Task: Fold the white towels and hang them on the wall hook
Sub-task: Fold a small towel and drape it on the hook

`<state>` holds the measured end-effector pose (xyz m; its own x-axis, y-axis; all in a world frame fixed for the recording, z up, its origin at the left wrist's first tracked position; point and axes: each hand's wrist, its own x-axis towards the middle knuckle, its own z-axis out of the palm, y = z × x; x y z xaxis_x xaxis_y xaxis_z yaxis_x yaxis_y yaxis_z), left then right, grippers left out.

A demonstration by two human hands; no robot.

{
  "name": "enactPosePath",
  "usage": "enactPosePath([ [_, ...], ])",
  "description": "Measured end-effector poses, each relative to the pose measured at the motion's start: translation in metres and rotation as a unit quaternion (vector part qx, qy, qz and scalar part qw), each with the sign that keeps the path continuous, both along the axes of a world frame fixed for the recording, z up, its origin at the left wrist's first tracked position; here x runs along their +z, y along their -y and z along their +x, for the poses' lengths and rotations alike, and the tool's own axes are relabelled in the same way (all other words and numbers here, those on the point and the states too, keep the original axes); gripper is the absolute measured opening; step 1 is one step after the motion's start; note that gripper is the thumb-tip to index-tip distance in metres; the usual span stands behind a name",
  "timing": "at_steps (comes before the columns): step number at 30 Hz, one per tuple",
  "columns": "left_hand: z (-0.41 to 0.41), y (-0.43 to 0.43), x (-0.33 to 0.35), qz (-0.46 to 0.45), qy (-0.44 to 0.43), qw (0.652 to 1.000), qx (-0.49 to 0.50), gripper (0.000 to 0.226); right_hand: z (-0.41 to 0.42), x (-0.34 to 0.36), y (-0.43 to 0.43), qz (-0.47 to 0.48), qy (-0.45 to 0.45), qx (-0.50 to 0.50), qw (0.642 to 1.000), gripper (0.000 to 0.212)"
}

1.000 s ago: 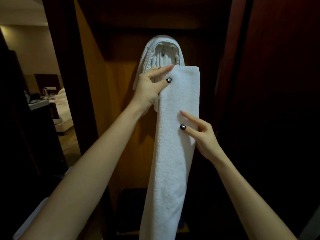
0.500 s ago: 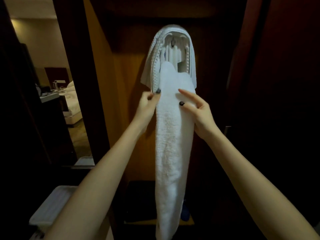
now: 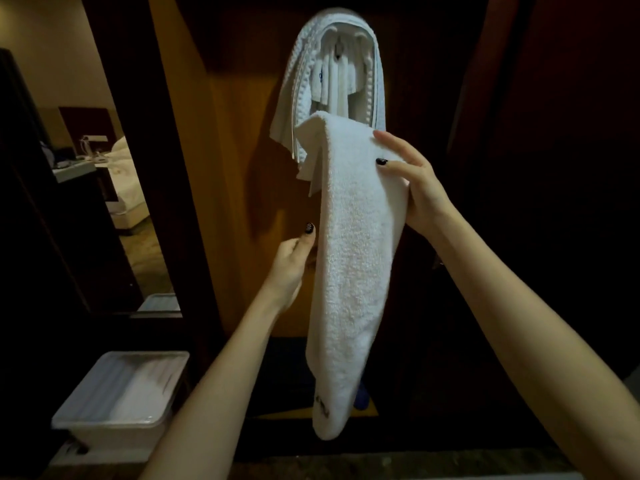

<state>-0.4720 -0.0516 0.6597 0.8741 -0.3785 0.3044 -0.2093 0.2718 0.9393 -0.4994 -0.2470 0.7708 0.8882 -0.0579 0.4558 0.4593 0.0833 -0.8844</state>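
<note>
A long folded white towel (image 3: 349,258) hangs in front of the wooden wall panel, its top edge just below a bundle of white towels (image 3: 341,69) draped over the wall hook (image 3: 338,50). My right hand (image 3: 414,188) grips the long towel's upper right edge, thumb on its front and fingers behind. My left hand (image 3: 294,258) touches the towel's left edge at mid-height, thumb up; whether its fingers hold the cloth is hidden. The towel's lower end swings free near the floor.
A white plastic bin (image 3: 121,393) stands at the lower left by a dark cabinet. A mirror or doorway (image 3: 104,188) at the left shows a bed. Dark wooden panels (image 3: 554,202) flank the right side.
The long towel's top has come down from inside the hung bundle. My left hand slid down its left edge, while my right hand took hold of the upper right edge.
</note>
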Motion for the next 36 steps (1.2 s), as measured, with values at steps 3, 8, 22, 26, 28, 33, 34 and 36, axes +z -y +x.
enactPosePath([
  [3,0.002,-0.004,0.003,-0.004,0.058,0.998,0.02,0.03,-0.005,0.001,0.004,0.021,-0.022,0.007,1.0,0.039],
  [8,-0.008,-0.004,0.01,0.016,0.161,0.983,0.087,0.027,-0.008,-0.006,0.009,0.044,-0.045,-0.006,0.998,0.038],
  [22,-0.032,0.006,-0.033,0.126,0.323,0.911,0.222,0.029,0.004,0.0,-0.008,0.01,0.003,-0.019,1.0,0.036],
  [26,-0.026,0.02,-0.051,0.221,0.255,0.916,0.217,0.03,0.007,0.004,-0.007,-0.01,0.009,-0.028,1.0,0.037],
  [28,-0.022,0.025,-0.053,0.206,0.208,0.933,0.208,0.031,0.008,0.009,-0.003,-0.014,0.01,-0.039,0.999,0.037],
  [33,-0.017,0.031,-0.059,0.133,0.112,0.982,0.077,0.014,0.005,0.017,0.011,-0.034,0.019,-0.075,0.996,0.039],
  [34,-0.015,0.031,-0.064,0.149,0.106,0.98,0.074,0.015,0.005,0.019,0.014,-0.029,0.02,-0.079,0.996,0.039],
  [36,-0.016,0.033,-0.073,0.171,0.11,0.977,0.072,0.021,0.005,0.021,0.02,-0.008,0.018,-0.086,0.996,0.039],
])
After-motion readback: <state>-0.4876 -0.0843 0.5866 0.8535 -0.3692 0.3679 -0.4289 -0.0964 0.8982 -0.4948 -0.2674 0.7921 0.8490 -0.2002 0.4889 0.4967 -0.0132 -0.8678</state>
